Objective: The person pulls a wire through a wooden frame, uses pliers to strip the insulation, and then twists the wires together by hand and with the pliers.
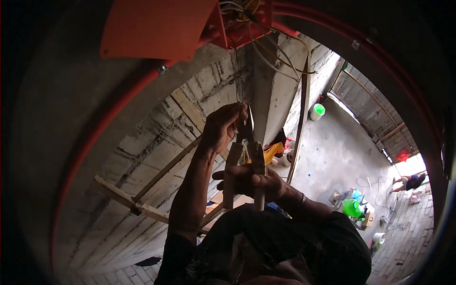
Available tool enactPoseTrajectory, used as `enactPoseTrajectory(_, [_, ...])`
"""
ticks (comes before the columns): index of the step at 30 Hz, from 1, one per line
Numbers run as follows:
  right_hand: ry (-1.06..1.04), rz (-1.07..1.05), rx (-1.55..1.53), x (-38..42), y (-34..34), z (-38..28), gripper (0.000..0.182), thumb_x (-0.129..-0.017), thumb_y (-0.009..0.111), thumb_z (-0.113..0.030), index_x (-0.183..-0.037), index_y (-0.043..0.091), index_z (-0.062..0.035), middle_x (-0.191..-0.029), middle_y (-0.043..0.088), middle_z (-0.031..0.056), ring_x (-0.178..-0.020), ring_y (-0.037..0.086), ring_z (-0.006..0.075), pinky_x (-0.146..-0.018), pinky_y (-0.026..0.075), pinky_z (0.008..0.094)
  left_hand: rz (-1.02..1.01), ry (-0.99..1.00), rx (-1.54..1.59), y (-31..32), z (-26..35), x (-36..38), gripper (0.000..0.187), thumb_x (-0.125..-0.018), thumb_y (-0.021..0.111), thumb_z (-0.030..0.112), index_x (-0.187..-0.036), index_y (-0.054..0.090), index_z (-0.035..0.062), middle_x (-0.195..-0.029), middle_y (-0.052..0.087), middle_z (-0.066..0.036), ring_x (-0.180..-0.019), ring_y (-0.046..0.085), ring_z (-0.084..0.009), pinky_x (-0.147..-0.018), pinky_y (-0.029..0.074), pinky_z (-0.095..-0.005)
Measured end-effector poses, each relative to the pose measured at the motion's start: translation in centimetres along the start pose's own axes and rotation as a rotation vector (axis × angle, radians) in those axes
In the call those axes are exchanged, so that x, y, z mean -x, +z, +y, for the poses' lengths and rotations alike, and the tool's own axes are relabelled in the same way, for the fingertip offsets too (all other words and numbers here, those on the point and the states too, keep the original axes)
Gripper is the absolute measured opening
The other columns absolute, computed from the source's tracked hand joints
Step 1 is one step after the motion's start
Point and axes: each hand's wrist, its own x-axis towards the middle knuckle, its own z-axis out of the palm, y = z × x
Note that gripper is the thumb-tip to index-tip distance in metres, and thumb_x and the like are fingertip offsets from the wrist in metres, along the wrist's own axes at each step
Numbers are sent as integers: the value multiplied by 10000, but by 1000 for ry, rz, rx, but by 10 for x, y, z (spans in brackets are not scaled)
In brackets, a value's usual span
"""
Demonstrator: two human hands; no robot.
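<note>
I cannot tell whether my left hand (222, 128) is pinching something, because its fingertips are partly turned away and lie in shadow. The head of the pliers (259, 159) is too dark to show what is between the jaws. The handles cover some part of my right hand (271, 186). Above me, the top edge cuts off the orange panel (156, 28) and the red box (221, 33). The distant person (414, 182) is small and blurred.

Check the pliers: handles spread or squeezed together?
Spread: the pliers in the right hand show a clear gap between their handles.
</note>
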Motion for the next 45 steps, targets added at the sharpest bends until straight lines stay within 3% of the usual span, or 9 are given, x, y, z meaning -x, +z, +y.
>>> enactPoseTrajectory(8, [-13,-11,41,-8,16,-5,542,-904,499,-364,-1354,393,-81,-1403,264,288,-1296,327,357,-1078,224,487,137,-7,3,16,9,3,306,-889,583,221,-1086,586,-13,-876,632,-47,-787,587,-111,-768,464,-252])
enactPoseTrajectory(14, [-83,157,102,-16,22,6,556,-909,498,-304,-1319,355,44,-1323,410,228,-1228,424,312,-1051,315,454,47,84,-320,10,2,2,381,-905,533,369,-1114,578,54,-921,627,-44,-811,595,-119,-685,486,-269])
enactPoseTrajectory(16, [-77,135,153,-12,26,-7,527,-904,508,-293,-1292,394,45,-1267,476,212,-1204,451,301,-1048,319,444,106,199,-814,10,10,8,326,-922,510,327,-1053,586,39,-833,607,-23,-698,559,-98,-588,451,-243])
enactPoseTrajectory(17, [-49,181,386,-6,27,-17,504,-900,519,-277,-1274,417,46,-1235,506,204,-1178,478,290,-1032,341,433,111,196,-814,11,11,10,326,-922,510,327,-1053,586,39,-833,607,-23,-698,559,-98,-588,451,-243])
enactPoseTrajectory(19, [-57,235,810,8,19,-36,453,-878,557,-230,-1241,469,26,-1180,553,193,-1113,533,266,-975,400,408,168,50,-25,15,11,17,203,-900,543,201,-944,599,11,-707,517,11,-550,383,-55,-496,325,-210])
enactPoseTrajectory(24, [135,327,1609,17,-17,-81,414,-803,616,-115,-1211,549,-86,-1113,585,210,-1001,603,300,-841,491,359,134,43,-50,22,25,28,258,-932,497,244,-968,584,4,-644,432,28,-498,294,-55,-459,252,-226])
enactPoseTrajectory(32, [105,174,1450,-5,-67,-73,417,-817,591,-134,-1227,535,-83,-1093,599,189,-1014,584,299,-865,462,374,240,9,-142,30,30,30,273,-922,498,245,-931,576,-16,-586,389,33,-469,273,-40,-445,237,-213])
enactPoseTrajectory(37, [133,168,1340,-17,-76,-80,536,-760,630,-17,-1271,492,-100,-1380,375,184,-1240,419,335,-1009,376,386,238,33,-157,27,26,31,280,-928,489,246,-932,577,-20,-586,388,30,-472,274,-39,-447,239,-218])
enactPoseTrajectory(45, [30,56,1578,-26,-85,-97,540,-745,637,-18,-1257,488,-100,-1402,336,181,-1268,377,338,-1038,346,380,208,63,-101,27,26,33,273,-926,506,240,-938,577,-23,-584,378,32,-484,284,-43,-461,246,-230])
